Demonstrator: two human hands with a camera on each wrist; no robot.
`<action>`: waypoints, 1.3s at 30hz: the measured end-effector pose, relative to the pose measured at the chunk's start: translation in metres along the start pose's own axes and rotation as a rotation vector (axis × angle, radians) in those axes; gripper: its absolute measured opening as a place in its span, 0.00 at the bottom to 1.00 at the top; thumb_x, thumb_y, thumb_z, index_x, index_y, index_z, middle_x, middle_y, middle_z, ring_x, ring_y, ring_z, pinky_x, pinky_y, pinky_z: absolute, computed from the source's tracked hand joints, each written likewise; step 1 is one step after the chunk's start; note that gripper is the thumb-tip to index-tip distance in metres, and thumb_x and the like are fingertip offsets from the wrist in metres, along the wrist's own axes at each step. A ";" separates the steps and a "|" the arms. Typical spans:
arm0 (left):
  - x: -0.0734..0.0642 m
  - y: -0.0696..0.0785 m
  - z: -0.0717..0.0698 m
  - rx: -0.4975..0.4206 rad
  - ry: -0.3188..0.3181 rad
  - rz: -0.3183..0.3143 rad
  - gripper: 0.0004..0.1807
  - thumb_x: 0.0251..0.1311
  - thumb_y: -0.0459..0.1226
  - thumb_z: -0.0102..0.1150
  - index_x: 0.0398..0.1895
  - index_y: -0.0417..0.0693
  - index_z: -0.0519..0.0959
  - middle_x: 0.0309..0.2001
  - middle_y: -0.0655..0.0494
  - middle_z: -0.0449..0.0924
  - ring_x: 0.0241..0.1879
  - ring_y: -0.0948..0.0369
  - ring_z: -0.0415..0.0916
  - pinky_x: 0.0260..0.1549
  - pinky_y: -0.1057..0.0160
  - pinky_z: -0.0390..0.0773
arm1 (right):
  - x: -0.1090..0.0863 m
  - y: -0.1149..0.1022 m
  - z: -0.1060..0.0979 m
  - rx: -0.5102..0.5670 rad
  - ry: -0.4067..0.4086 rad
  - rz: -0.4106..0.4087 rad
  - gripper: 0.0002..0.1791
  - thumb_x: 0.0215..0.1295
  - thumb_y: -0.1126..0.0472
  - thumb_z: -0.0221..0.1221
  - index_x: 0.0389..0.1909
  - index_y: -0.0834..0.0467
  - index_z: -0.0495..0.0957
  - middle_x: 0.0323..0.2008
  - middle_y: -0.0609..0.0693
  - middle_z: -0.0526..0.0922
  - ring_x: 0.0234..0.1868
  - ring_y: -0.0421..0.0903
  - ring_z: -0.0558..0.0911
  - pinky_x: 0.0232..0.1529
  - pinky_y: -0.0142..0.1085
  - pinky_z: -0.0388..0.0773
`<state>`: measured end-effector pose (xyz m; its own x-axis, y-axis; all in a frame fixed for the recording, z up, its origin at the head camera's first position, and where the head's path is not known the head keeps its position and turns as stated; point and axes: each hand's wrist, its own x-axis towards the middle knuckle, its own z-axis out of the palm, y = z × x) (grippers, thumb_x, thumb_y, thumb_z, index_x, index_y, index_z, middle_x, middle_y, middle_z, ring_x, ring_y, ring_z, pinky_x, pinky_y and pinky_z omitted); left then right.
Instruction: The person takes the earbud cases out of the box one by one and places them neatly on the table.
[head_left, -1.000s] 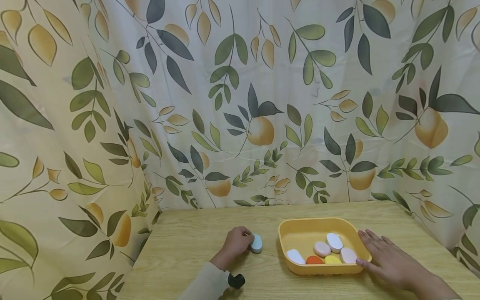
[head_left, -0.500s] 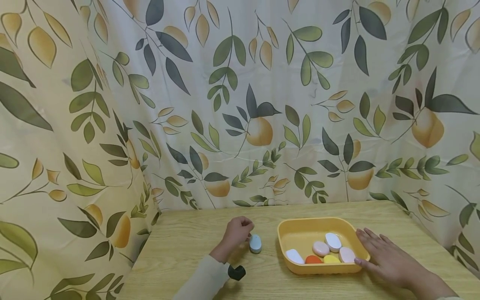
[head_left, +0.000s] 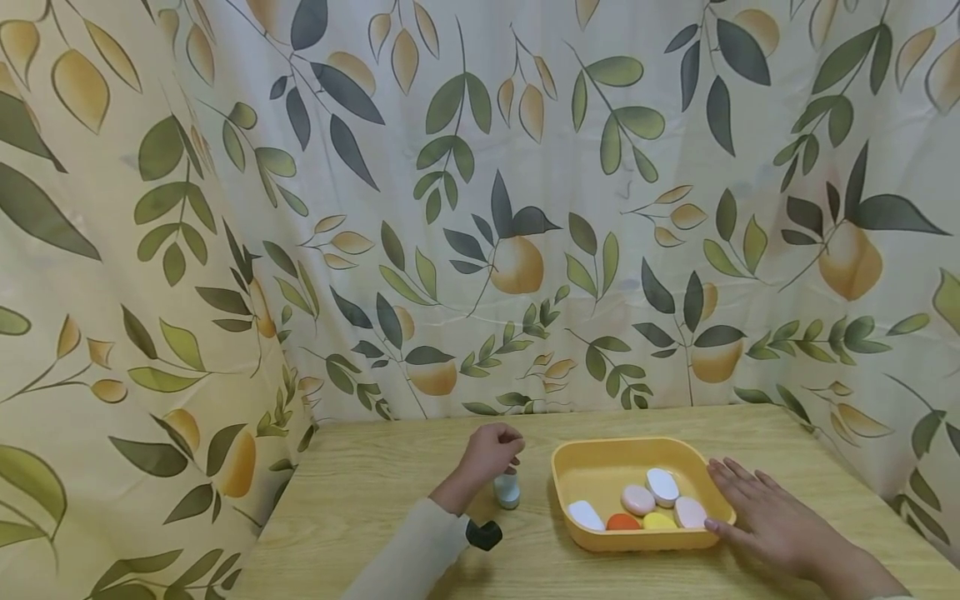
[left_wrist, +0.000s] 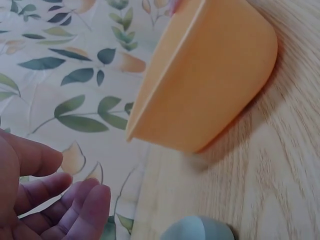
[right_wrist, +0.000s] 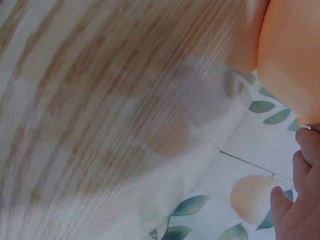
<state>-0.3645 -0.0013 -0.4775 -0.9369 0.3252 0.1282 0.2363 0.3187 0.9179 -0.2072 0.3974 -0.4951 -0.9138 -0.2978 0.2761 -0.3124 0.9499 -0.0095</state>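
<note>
My left hand (head_left: 487,454) hovers just above and behind a light blue oval block (head_left: 507,493) on the table, partly covering it. Its fingers are loosely bent with nothing between them. In the left wrist view the hand (left_wrist: 55,215) is apart from the blue block (left_wrist: 200,231), which is cut off at the lower edge. A yellow-orange plastic tub (head_left: 637,542) stands to the right. My right hand (head_left: 780,517) rests against the tub's right rim with fingers stretched out. The right wrist view shows that hand's fingertips (right_wrist: 306,141) at the tub's edge.
Inside the tub lie several oval blocks: white (head_left: 662,487), pink (head_left: 638,500), red-orange (head_left: 623,522) and yellow (head_left: 660,521) among them. The wood-patterned table (head_left: 375,483) ends at a leaf-print curtain (head_left: 480,208) behind and at the sides.
My left hand has come off the blue block, rising and shifting right above it. The block stays on the table. My right hand stays at the tub's rim.
</note>
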 end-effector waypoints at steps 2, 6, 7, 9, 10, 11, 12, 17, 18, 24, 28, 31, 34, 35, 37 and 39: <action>0.001 0.003 0.002 -0.003 -0.013 0.017 0.04 0.66 0.35 0.59 0.37 0.42 0.81 0.30 0.53 0.79 0.25 0.62 0.78 0.22 0.64 0.82 | 0.000 0.000 0.000 0.001 -0.003 0.005 0.44 0.69 0.37 0.51 0.73 0.65 0.56 0.69 0.63 0.62 0.65 0.25 0.22 0.62 0.26 0.15; 0.003 0.011 0.006 -0.041 -0.035 0.027 0.05 0.65 0.34 0.59 0.37 0.41 0.81 0.31 0.49 0.79 0.24 0.62 0.78 0.23 0.64 0.83 | 0.000 0.000 -0.001 0.000 -0.005 0.006 0.45 0.69 0.37 0.51 0.73 0.65 0.55 0.70 0.63 0.61 0.65 0.26 0.22 0.62 0.26 0.15; 0.003 0.013 0.008 -0.049 -0.038 0.029 0.05 0.65 0.34 0.59 0.38 0.40 0.81 0.31 0.49 0.80 0.24 0.62 0.78 0.23 0.64 0.83 | 0.000 0.000 -0.001 0.000 -0.004 0.006 0.45 0.69 0.37 0.51 0.73 0.65 0.55 0.70 0.63 0.61 0.65 0.26 0.23 0.62 0.26 0.15; 0.005 0.017 0.012 -0.068 -0.040 0.030 0.06 0.65 0.34 0.59 0.38 0.40 0.81 0.31 0.49 0.79 0.24 0.61 0.79 0.23 0.63 0.83 | 0.000 0.001 -0.002 0.004 0.004 0.003 0.44 0.69 0.37 0.51 0.73 0.65 0.55 0.70 0.63 0.61 0.67 0.27 0.24 0.62 0.25 0.16; 0.006 0.019 0.014 -0.072 -0.037 0.029 0.06 0.65 0.34 0.59 0.38 0.40 0.81 0.31 0.50 0.79 0.25 0.61 0.79 0.23 0.64 0.83 | 0.000 0.001 -0.002 0.003 0.008 0.000 0.44 0.69 0.37 0.52 0.73 0.65 0.56 0.70 0.63 0.62 0.68 0.28 0.26 0.63 0.25 0.16; 0.006 0.021 0.016 -0.077 -0.036 0.029 0.06 0.65 0.34 0.59 0.38 0.40 0.81 0.30 0.50 0.79 0.25 0.61 0.79 0.23 0.63 0.83 | 0.000 0.002 -0.002 0.003 0.012 -0.002 0.44 0.69 0.38 0.52 0.73 0.66 0.56 0.70 0.63 0.62 0.68 0.28 0.26 0.63 0.25 0.17; 0.007 0.022 0.018 -0.081 -0.035 0.028 0.06 0.65 0.34 0.60 0.38 0.40 0.81 0.30 0.52 0.79 0.25 0.60 0.79 0.23 0.63 0.83 | 0.000 0.003 -0.002 0.006 0.017 -0.004 0.44 0.69 0.38 0.52 0.72 0.66 0.56 0.69 0.63 0.62 0.69 0.28 0.27 0.63 0.25 0.17; 0.011 0.029 0.029 -0.083 -0.051 0.021 0.06 0.65 0.34 0.60 0.38 0.38 0.81 0.29 0.55 0.78 0.25 0.59 0.80 0.22 0.63 0.83 | 0.000 0.004 -0.002 0.009 0.023 -0.008 0.44 0.69 0.38 0.53 0.71 0.67 0.57 0.69 0.63 0.63 0.66 0.25 0.24 0.62 0.24 0.17; 0.011 0.030 0.031 -0.080 -0.054 0.023 0.06 0.65 0.33 0.60 0.38 0.38 0.81 0.29 0.55 0.78 0.25 0.59 0.80 0.22 0.63 0.83 | 0.000 0.004 -0.001 0.010 0.025 -0.008 0.44 0.69 0.38 0.53 0.71 0.67 0.57 0.69 0.63 0.63 0.66 0.25 0.24 0.62 0.24 0.17; 0.010 0.031 0.043 -0.104 -0.061 0.021 0.02 0.64 0.31 0.60 0.36 0.40 0.81 0.28 0.53 0.77 0.24 0.60 0.79 0.22 0.62 0.83 | -0.002 0.001 0.001 0.032 0.027 -0.003 0.44 0.68 0.38 0.54 0.72 0.66 0.58 0.68 0.64 0.63 0.65 0.25 0.25 0.62 0.23 0.17; 0.007 0.032 0.051 -0.117 -0.080 0.009 0.02 0.63 0.32 0.61 0.35 0.41 0.80 0.27 0.53 0.76 0.26 0.53 0.81 0.22 0.62 0.83 | -0.004 0.000 0.005 0.034 0.018 0.002 0.44 0.68 0.38 0.54 0.71 0.66 0.59 0.69 0.63 0.63 0.64 0.24 0.24 0.61 0.23 0.17; 0.005 0.035 0.058 -0.106 -0.087 0.000 0.02 0.63 0.32 0.62 0.35 0.41 0.80 0.27 0.54 0.77 0.29 0.48 0.82 0.22 0.62 0.83 | -0.005 -0.001 0.005 0.019 0.027 -0.013 0.44 0.68 0.38 0.54 0.71 0.66 0.59 0.68 0.63 0.64 0.65 0.24 0.24 0.62 0.24 0.17; 0.005 0.039 0.063 -0.089 -0.090 0.002 0.03 0.63 0.32 0.61 0.37 0.40 0.81 0.27 0.54 0.77 0.30 0.48 0.82 0.22 0.63 0.83 | -0.004 -0.001 0.003 0.002 0.028 -0.021 0.44 0.68 0.37 0.53 0.71 0.67 0.59 0.68 0.63 0.64 0.66 0.25 0.24 0.63 0.25 0.17; 0.004 0.040 0.065 -0.085 -0.095 0.004 0.03 0.64 0.32 0.61 0.37 0.40 0.80 0.28 0.54 0.77 0.30 0.48 0.82 0.22 0.63 0.83 | -0.003 -0.001 0.002 0.001 0.027 -0.019 0.44 0.68 0.37 0.53 0.70 0.67 0.60 0.68 0.63 0.64 0.66 0.26 0.24 0.63 0.25 0.17; 0.004 0.041 0.070 -0.079 -0.103 0.007 0.04 0.64 0.31 0.60 0.38 0.38 0.80 0.28 0.53 0.78 0.30 0.48 0.82 0.22 0.63 0.83 | -0.003 -0.001 0.000 -0.005 0.017 -0.014 0.44 0.68 0.37 0.52 0.71 0.67 0.59 0.69 0.63 0.63 0.66 0.26 0.24 0.63 0.26 0.16; 0.004 0.042 0.074 -0.076 -0.113 0.011 0.05 0.63 0.31 0.60 0.39 0.37 0.81 0.29 0.51 0.79 0.29 0.49 0.82 0.22 0.62 0.83 | -0.002 -0.001 -0.001 -0.001 0.012 -0.009 0.44 0.68 0.37 0.52 0.71 0.67 0.58 0.69 0.63 0.63 0.66 0.26 0.24 0.63 0.26 0.16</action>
<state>-0.3387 0.0794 -0.4666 -0.8981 0.4284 0.0996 0.2225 0.2473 0.9430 -0.2046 0.3968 -0.4944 -0.9078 -0.3051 0.2877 -0.3203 0.9473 -0.0062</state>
